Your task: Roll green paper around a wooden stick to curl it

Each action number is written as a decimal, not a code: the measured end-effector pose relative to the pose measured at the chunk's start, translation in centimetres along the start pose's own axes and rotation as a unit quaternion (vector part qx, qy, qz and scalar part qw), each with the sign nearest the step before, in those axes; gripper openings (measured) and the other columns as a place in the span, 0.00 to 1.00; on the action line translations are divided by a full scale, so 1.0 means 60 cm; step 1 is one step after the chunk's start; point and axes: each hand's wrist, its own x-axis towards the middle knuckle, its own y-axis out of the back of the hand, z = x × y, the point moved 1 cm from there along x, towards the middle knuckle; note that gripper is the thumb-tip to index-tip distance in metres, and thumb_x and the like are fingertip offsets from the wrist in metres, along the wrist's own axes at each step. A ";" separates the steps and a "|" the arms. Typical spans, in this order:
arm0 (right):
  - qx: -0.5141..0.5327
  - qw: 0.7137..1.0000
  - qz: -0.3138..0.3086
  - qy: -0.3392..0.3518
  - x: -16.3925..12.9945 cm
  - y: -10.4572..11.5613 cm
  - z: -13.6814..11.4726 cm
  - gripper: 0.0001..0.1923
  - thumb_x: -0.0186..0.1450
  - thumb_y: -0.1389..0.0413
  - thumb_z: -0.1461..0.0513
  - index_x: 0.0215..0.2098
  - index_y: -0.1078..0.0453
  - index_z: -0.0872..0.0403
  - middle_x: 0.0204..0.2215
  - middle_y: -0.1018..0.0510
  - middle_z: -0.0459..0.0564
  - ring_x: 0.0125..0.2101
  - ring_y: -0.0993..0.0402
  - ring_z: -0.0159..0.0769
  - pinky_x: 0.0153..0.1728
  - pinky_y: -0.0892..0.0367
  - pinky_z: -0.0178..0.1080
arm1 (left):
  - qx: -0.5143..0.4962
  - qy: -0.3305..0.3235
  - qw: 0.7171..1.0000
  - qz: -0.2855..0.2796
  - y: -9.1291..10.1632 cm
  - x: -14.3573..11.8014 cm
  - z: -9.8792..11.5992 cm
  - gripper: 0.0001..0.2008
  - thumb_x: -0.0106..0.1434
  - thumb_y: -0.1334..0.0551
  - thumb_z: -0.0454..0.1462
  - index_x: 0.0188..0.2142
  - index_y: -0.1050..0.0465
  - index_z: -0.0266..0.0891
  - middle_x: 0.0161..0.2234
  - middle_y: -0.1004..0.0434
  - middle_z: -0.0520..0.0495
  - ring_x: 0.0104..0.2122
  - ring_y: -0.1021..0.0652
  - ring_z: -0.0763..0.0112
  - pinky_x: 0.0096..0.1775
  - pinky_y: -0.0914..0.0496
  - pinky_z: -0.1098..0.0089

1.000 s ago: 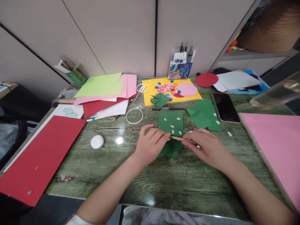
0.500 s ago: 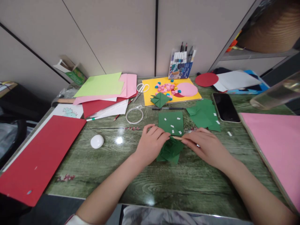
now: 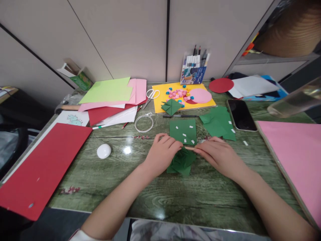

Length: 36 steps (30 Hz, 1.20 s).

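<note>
A thin tan stick [image 3: 190, 148] runs level between my two hands along the top edge of a creased green paper [image 3: 182, 162]. The fingertips of my left hand [image 3: 162, 154] close at the stick's left end, against the green paper. My right hand [image 3: 222, 155] pinches the stick's other end between thumb and fingers. Just beyond lies a flat green paper square [image 3: 182, 131] dotted with several small white pieces. Farther back, a folded green paper shape [image 3: 171, 107] rests on the yellow sheet's front edge. My left hand's fingers partly hide the contact with the paper.
Scissors [image 3: 150, 97], a coiled ring [image 3: 143, 124] and a black pen [image 3: 180, 116] lie behind the hands. A phone [image 3: 241, 115] and more green sheets [image 3: 217, 122] are to the right. A white round object [image 3: 103, 151] and red sheet [image 3: 47, 167] lie left.
The creased green paper has shifted very slightly to the left. Both hands stay almost in place, still at the stick.
</note>
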 end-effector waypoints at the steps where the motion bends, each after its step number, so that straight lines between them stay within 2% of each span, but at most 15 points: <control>1: 0.000 1.000 0.002 0.001 0.000 0.000 0.000 0.12 0.68 0.54 0.59 0.34 0.30 0.53 0.27 0.23 0.46 0.28 0.29 0.32 0.36 0.40 0.39 | -0.003 0.000 1.000 -0.003 0.001 0.001 0.000 0.08 0.65 0.49 0.35 0.36 0.31 0.40 0.32 0.26 0.50 0.36 0.30 0.69 0.48 0.40 0.61; 12: -0.015 1.000 0.006 0.008 0.000 -0.003 0.001 0.12 0.68 0.54 0.59 0.33 0.30 0.53 0.26 0.23 0.46 0.27 0.30 0.32 0.35 0.41 0.38 | -0.029 0.020 0.999 -0.017 0.007 0.001 0.003 0.05 0.63 0.45 0.36 0.37 0.32 0.39 0.33 0.25 0.48 0.37 0.30 0.68 0.47 0.40 0.61; 18: -0.029 0.999 -0.012 0.014 0.002 0.001 0.004 0.14 0.68 0.55 0.59 0.32 0.30 0.53 0.23 0.25 0.46 0.26 0.31 0.32 0.35 0.42 0.38 | -0.044 0.032 0.998 -0.019 0.008 0.001 0.002 0.04 0.63 0.45 0.36 0.35 0.32 0.39 0.33 0.25 0.50 0.36 0.29 0.68 0.48 0.41 0.61; 25: -0.032 0.998 -0.039 -0.021 -0.004 0.002 0.008 0.11 0.65 0.51 0.55 0.39 0.33 0.52 0.30 0.22 0.46 0.27 0.30 0.34 0.35 0.41 0.39 | -0.059 0.047 0.997 -0.015 0.009 0.001 0.002 0.04 0.62 0.44 0.35 0.35 0.32 0.39 0.33 0.25 0.50 0.36 0.29 0.69 0.48 0.41 0.60; 31: -0.039 0.998 -0.054 0.007 0.000 0.003 0.006 0.11 0.68 0.55 0.57 0.36 0.32 0.51 0.27 0.23 0.46 0.29 0.30 0.33 0.36 0.42 0.39 | -0.043 0.041 0.998 -0.003 0.008 0.000 0.002 0.05 0.63 0.45 0.35 0.35 0.31 0.39 0.33 0.25 0.49 0.36 0.29 0.68 0.49 0.41 0.59; 36: -0.043 0.999 -0.031 0.011 0.003 0.005 0.003 0.14 0.68 0.56 0.58 0.35 0.31 0.52 0.25 0.24 0.47 0.28 0.31 0.32 0.35 0.42 0.38 | -0.024 0.026 0.999 0.005 0.006 -0.002 0.002 0.06 0.63 0.46 0.35 0.35 0.31 0.39 0.31 0.25 0.49 0.35 0.29 0.69 0.50 0.41 0.59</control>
